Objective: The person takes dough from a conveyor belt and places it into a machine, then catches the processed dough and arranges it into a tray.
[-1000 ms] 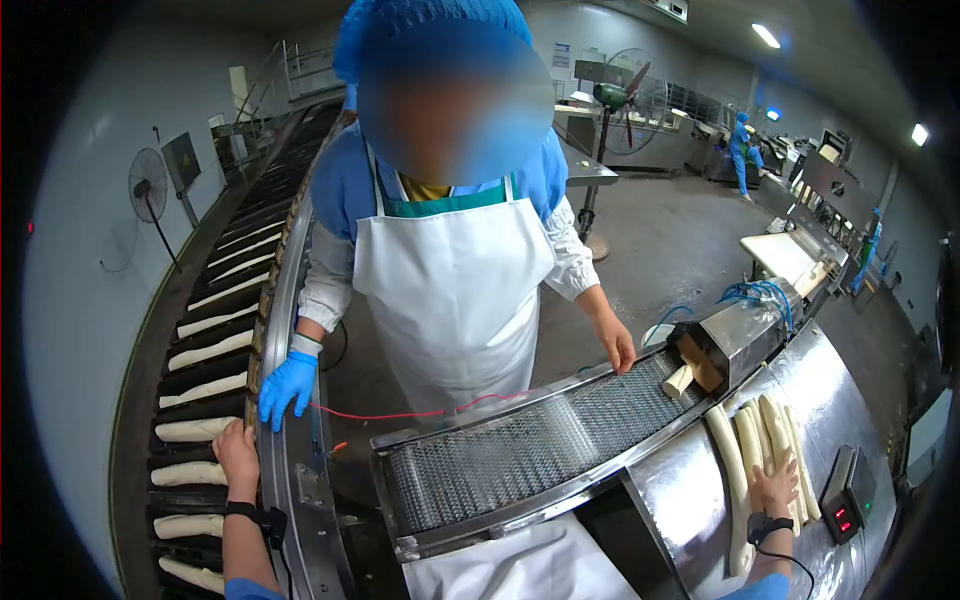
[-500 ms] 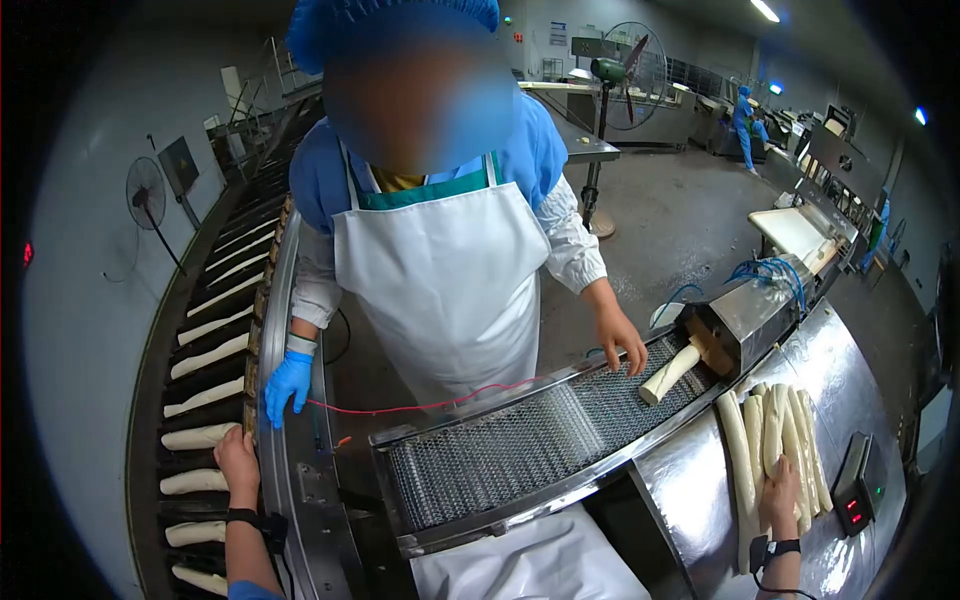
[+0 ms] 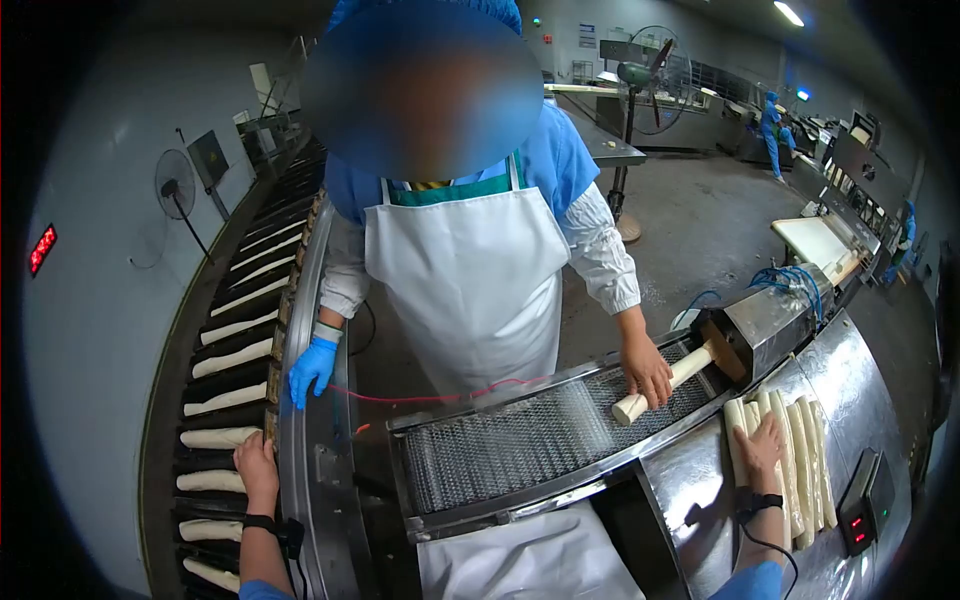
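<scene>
My left hand (image 3: 257, 468) is at the right end of a pale dough roll (image 3: 218, 438) lying in a slot of the long conveyor on the left. Its fingers are bunched on that end, partly hidden by the back of the hand. On the steel table at the right, my right hand (image 3: 762, 450) lies with fingers apart over several long dough rolls (image 3: 795, 465) placed side by side. Across from me, a co-worker's bare hand (image 3: 648, 372) touches a thick dough roll (image 3: 680, 375) coming out of the machine. The co-worker's other hand, in a blue glove (image 3: 313, 370), rests by the conveyor's edge.
The slotted conveyor (image 3: 190, 455) carries more rolls, one per slot. A metal mesh belt (image 3: 500, 455) runs between me and the co-worker, from the steel machine outlet (image 3: 775, 325). A digital scale display (image 3: 862, 515) stands right of the rolls. A red cord (image 3: 420, 398) hangs nearby.
My right hand has shifted up and left across the rolls, and its fingers have spread. The co-worker's bare hand has come down onto the thick roll, which reaches farther along the mesh belt.
</scene>
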The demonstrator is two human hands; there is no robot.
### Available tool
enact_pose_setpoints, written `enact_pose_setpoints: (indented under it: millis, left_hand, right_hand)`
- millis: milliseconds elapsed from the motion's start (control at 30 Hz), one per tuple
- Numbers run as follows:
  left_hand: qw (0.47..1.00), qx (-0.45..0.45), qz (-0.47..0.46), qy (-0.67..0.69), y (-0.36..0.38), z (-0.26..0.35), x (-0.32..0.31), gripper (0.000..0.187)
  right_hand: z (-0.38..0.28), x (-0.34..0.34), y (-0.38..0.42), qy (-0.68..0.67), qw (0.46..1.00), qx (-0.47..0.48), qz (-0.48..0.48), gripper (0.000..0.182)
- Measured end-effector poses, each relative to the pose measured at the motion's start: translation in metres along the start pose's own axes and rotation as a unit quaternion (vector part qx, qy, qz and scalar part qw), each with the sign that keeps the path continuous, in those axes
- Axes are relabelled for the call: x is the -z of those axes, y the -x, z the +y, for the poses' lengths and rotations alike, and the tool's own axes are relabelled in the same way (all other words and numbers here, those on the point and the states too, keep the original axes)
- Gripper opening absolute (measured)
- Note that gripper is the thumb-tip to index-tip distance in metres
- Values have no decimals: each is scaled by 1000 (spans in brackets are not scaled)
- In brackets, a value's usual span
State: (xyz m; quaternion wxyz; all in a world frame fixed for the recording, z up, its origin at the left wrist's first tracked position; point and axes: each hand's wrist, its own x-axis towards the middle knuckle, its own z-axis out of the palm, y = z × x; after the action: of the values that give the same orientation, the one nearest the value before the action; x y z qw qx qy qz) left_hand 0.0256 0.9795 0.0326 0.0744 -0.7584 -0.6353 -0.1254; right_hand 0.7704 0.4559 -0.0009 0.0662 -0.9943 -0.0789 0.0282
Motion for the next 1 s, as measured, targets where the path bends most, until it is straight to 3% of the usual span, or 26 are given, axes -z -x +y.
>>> enact_pose_setpoints:
  millis: [133,367,533,633,1000]
  left_hand:
    - [999,10,30,33,24,-9,0,33]
    - [999,18,16,43,67,-8,23,34]
    - [998,13,23,61,100,-18,31,35]
    - [998,28,-1,63,118,-19,42,35]
    - [995,56,-18,83,187,-26,69,35]
  right_hand:
    - [-33,24,37,47,996,56,-58,133]
    - [-16,33,51,49,990,105,-76,124]
    - [9,27,34,64,998,12,5,113]
    - [-12,61,56,66,995,-58,-36,113]
    - [56,31,51,89,994,47,-32,124]
